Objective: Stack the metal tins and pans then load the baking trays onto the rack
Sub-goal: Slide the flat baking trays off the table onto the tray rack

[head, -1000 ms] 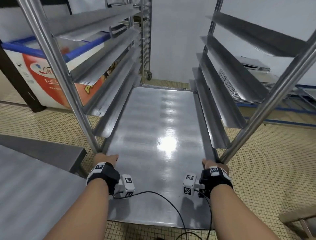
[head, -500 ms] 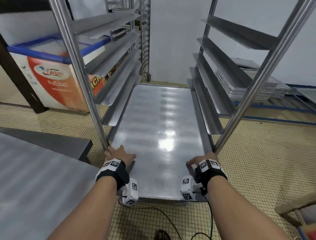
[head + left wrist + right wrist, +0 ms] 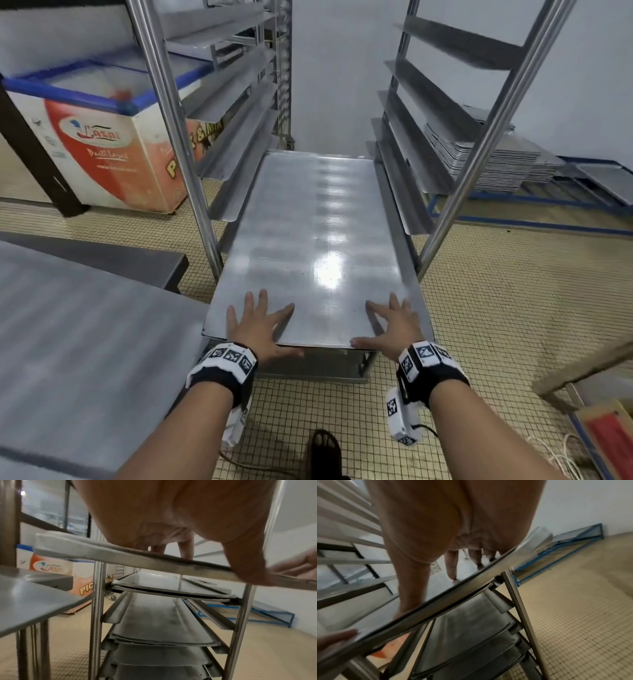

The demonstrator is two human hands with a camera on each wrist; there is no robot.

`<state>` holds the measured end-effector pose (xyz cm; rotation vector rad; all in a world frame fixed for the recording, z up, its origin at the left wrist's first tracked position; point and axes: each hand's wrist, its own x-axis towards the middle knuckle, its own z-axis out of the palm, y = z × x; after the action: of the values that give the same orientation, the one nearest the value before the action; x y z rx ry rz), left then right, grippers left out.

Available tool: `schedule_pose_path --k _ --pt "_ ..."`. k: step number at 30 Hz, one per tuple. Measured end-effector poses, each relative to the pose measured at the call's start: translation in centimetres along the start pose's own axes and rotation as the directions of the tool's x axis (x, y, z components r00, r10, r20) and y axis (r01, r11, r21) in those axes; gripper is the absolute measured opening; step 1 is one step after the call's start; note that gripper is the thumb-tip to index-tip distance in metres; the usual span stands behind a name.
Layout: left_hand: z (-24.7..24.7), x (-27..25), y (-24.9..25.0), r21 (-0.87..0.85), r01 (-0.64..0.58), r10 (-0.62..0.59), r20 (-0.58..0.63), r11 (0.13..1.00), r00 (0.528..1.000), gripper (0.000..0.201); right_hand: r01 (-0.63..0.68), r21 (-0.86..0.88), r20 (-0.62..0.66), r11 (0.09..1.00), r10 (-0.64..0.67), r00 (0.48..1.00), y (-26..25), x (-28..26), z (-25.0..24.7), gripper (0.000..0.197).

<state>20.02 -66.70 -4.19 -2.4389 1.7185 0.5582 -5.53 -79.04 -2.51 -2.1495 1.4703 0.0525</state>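
A large flat metal baking tray [image 3: 308,240] lies on a pair of side rails in the steel rack [image 3: 171,137], its near edge sticking out a little past the front posts. My left hand [image 3: 258,320] lies flat on the tray's near left part, fingers spread and straight. My right hand [image 3: 387,323] lies flat on the near right part, fingers spread too. The left wrist view shows the tray's front edge [image 3: 137,559] under my palm, with more trays [image 3: 171,588] on lower rails. In the right wrist view the tray's front edge [image 3: 453,592] runs diagonally under my fingers.
A steel table [image 3: 68,342] stands close on my left. A chest freezer [image 3: 102,144] sits behind the rack at left. A stack of trays [image 3: 489,161] rests on a blue floor frame at right. A second rack [image 3: 284,68] stands at the back. The floor is tiled.
The tray has slid deeper into the rack. Both hands moved from its side edges to lie flat on top near the front edge.
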Motion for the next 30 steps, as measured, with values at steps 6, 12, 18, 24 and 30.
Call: schedule_pose_path --k 6,12,18,24,30 --pt "0.4 0.5 0.4 0.067 0.013 -0.009 -0.053 0.998 0.999 0.09 0.228 -0.142 0.069 0.963 -0.22 0.973 0.4 -0.8 0.4 0.09" --pt "-0.5 2.3 0.2 0.048 0.01 -0.007 -0.06 0.999 0.998 0.089 0.283 -0.312 0.062 0.907 -0.278 0.959 0.3 0.9 0.4 0.075" --pt "-1.5 5.0 0.6 0.083 0.013 -0.009 -0.046 0.996 0.999 0.09 0.269 -0.41 0.006 0.872 -0.292 0.956 0.6 4.1 0.2 0.077" --pt "-3.1 8.4 0.4 0.114 0.014 -0.012 -0.022 0.993 1.0 0.092 0.224 -0.459 -0.015 0.86 -0.26 0.966 0.2 8.3 -0.7 0.083" --pt "-4.9 12.3 0.4 0.157 0.029 -0.028 -0.009 0.987 1.0 0.092 0.216 -0.45 -0.04 0.866 -0.262 0.964 0.0 12.7 -1.0 0.08"
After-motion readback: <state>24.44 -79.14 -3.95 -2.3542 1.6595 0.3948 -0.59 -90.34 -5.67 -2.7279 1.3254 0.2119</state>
